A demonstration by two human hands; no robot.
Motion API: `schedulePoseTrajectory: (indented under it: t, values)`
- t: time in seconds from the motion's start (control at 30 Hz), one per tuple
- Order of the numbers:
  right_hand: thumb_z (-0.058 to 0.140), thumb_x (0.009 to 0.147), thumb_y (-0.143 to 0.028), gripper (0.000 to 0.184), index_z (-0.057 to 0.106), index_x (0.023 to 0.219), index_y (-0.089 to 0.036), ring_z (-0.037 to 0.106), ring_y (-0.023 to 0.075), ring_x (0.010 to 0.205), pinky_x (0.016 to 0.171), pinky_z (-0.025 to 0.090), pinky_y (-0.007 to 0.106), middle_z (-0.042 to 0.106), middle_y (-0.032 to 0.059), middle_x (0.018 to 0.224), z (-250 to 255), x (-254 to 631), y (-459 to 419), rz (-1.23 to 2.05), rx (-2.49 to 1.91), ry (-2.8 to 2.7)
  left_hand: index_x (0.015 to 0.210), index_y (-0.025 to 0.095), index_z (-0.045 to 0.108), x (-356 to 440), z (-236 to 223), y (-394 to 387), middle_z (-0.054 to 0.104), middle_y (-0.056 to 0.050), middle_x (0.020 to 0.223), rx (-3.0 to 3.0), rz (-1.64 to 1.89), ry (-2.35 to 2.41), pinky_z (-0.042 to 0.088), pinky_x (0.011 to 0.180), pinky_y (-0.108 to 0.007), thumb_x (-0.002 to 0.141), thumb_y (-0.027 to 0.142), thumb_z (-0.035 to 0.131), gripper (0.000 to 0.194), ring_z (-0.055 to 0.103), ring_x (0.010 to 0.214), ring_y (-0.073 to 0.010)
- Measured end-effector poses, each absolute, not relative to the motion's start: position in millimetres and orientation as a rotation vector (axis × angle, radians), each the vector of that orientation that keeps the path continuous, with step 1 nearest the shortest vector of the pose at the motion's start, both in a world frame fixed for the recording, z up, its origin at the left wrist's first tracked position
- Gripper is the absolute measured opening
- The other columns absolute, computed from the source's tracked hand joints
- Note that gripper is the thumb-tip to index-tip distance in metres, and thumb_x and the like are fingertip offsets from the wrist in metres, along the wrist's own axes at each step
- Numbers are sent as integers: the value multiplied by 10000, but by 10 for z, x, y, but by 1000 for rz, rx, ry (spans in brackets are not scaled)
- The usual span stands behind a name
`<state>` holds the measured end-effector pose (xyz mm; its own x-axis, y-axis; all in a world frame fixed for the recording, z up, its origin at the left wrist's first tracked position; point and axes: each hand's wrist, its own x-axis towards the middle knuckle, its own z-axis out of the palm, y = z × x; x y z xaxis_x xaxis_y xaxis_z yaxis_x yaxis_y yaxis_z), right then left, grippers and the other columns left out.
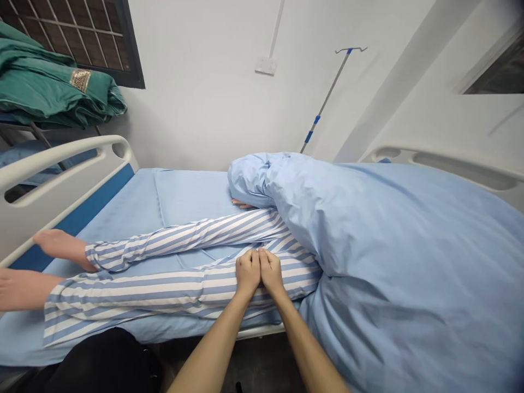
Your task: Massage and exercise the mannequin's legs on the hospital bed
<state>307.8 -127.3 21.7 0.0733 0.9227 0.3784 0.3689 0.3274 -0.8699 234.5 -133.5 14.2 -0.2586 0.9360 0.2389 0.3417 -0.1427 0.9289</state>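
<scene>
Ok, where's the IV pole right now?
In the head view, the IV pole stands upper right, behind the light blue quilt and right of the white wall plate.

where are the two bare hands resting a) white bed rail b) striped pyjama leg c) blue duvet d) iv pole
B: the left hand and right hand lie side by side, palms down, on the blue-and-white striped pyjama leg.

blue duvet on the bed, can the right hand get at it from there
Likely yes: the right hand rests on the striped pyjama leg, close beside the blue duvet, and nothing stands between them.
</scene>
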Motion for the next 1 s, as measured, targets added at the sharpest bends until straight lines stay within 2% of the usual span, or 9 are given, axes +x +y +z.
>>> schedulePoseTrajectory:
  t: [0.17,0.53,0.8,1.0]
  values:
    - [390,851,-388,378,372,538,-176,331,83,482,481,258,216,371,-46,486,397,3199,-1242,542,-1248,-1675,498,179,405,2348,167,-1326,435,23,480,1540,1364,1621,241,541,-232,840,299,325,371,365,506,-98]
    - [369,858,-391,391,368,533,-173,332,81,476,486,264,212,349,-50,475,182,3240,-1240,511,-1289,-1591,488,177,385,2347,165,-1344,394,36,475,1528,1321,1609,248,533,-221,823,324,341,369,352,514,-90]
    - [310,863,-441,416,496,625,-154,447,123,559,527,347,230,517,16,567,207,3263,-1238,607,-1229,-1386,478,174,346,2554,471,-1165,379,40,466,1497,1380,1417,246,499,-219,813,326,343,368,341,484,-79]
    - [374,841,-429,387,397,550,-175,363,96,501,477,310,216,408,-24,499,188,3259,-1231,597,-1230,-1336,528,177,431,2610,249,-1202,457,15,499,1538,1303,1604,256,532,-237,828,335,346,350,376,508,-97]
